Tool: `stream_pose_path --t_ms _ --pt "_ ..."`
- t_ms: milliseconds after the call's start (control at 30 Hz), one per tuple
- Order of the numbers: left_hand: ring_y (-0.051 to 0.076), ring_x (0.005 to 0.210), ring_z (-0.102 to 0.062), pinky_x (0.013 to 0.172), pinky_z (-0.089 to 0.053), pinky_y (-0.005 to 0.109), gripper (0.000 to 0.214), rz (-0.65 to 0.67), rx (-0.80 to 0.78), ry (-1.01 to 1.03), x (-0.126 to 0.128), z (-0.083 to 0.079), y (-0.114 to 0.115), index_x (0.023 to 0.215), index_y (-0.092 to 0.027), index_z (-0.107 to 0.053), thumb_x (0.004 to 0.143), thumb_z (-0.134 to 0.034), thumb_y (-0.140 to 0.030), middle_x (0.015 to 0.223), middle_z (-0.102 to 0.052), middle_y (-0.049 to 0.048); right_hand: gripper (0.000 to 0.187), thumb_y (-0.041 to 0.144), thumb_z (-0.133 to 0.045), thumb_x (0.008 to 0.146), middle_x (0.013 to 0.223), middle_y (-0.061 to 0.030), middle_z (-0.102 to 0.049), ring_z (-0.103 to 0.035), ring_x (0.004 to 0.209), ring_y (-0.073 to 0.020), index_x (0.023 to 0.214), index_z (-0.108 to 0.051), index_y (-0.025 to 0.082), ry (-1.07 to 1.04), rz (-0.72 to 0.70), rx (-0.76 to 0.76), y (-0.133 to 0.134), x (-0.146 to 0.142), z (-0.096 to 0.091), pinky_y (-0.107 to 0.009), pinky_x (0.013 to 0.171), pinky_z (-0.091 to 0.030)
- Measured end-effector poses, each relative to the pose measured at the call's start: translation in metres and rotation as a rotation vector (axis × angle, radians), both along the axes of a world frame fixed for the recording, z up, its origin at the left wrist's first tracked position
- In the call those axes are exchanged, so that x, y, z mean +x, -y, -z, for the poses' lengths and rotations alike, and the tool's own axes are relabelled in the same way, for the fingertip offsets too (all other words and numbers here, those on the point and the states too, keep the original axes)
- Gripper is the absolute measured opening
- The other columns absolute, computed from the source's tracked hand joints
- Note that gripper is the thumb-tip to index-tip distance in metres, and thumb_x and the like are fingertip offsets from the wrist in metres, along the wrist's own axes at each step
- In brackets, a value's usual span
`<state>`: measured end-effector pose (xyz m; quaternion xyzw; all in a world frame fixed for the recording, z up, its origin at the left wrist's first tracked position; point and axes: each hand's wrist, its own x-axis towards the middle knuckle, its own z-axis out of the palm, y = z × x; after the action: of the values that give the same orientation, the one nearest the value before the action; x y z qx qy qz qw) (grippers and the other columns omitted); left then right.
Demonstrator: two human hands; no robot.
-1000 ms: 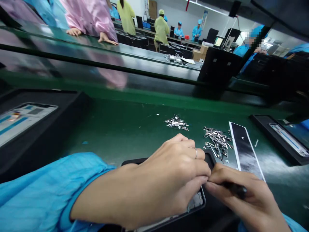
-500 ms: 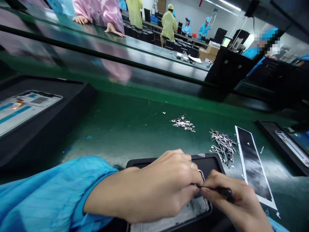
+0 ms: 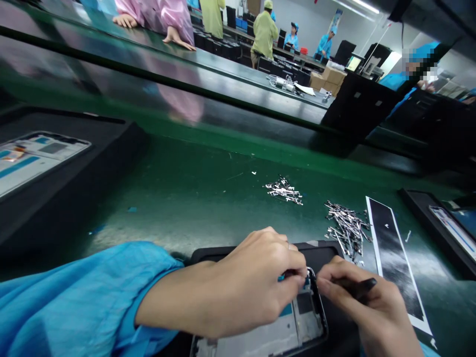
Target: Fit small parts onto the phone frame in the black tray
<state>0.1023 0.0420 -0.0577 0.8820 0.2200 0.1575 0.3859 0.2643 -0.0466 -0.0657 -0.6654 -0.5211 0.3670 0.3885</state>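
Observation:
My left hand (image 3: 256, 282) is closed in a pinch over the upper corner of a tablet-like metal frame (image 3: 271, 337). What lies between its fingertips is too small to make out. My right hand (image 3: 375, 307) grips a slim black pen-like tool (image 3: 366, 287) beside the frame's right edge, its tip hidden by the fingers. Blue strips and grey patches show inside the frame. It sits in a black foam tray (image 3: 211, 254), partly covered by my left hand and forearm.
Beyond the tray lie a small pile of thin parts (image 3: 284, 191) and a larger pile (image 3: 347, 225). A black sheet with a white border (image 3: 397, 263) lies at right. Other trays stand at left (image 3: 115, 148) and far right (image 3: 427, 218). A person's hands (image 3: 178, 38) rest across the line.
My hands have drawn apart at the frame's corner, uncovering more of its inside. The right hand has shifted slightly right with the tool. The camera view has moved a little.

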Motion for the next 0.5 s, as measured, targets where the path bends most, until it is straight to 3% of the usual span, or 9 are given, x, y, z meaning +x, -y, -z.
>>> stream_pose_path --t_ms 167,300,400,500 --pt "0.011 0.065 -0.052 0.056 -0.033 0.022 0.015 0.002 -0.192 -0.063 0.0 -0.004 -0.002 0.071 -0.016 -0.065 0.078 -0.053 -0.01 0.065 -0.06 -0.0022 0.022 0.033 -0.053 0.077 0.061 0.0028 -0.049 -0.044 0.058 -0.0102 0.06 -0.056 0.019 0.052 -0.07 -0.019 -0.002 0.003 0.0 -0.022 0.051 -0.03" --pt "0.01 0.061 -0.051 0.055 -0.034 0.02 0.014 -0.09 -0.283 -0.063 0.004 0.006 0.0 0.066 -0.016 -0.063 0.076 -0.055 -0.011 0.061 -0.058 -0.0032 0.019 0.024 -0.048 0.082 0.06 0.0043 -0.048 -0.045 0.053 -0.0071 0.064 -0.054 0.02 0.227 -0.154 0.158 -0.003 0.003 0.005 -0.017 0.048 -0.034" --pt "0.01 0.06 -0.047 0.058 -0.033 0.023 0.017 -0.14 -0.202 -0.095 0.007 0.015 0.003 0.06 -0.015 -0.06 0.075 -0.055 -0.008 0.058 -0.056 -0.003 0.008 0.017 -0.048 0.083 0.066 0.0025 -0.052 -0.052 0.056 -0.0061 0.08 -0.055 0.018 0.459 -0.215 0.341 0.0 0.005 0.006 -0.014 0.052 -0.04" --pt "0.012 0.062 -0.044 0.063 -0.03 0.028 0.02 -0.118 -0.046 -0.142 0.007 0.022 0.007 0.058 -0.014 -0.056 0.076 -0.053 -0.008 0.059 -0.055 -0.0021 0.011 0.013 -0.045 0.084 0.068 -0.0002 -0.057 -0.057 0.058 -0.0076 0.088 -0.055 0.015 0.709 -0.265 0.448 0.005 0.009 0.006 -0.014 0.055 -0.044"
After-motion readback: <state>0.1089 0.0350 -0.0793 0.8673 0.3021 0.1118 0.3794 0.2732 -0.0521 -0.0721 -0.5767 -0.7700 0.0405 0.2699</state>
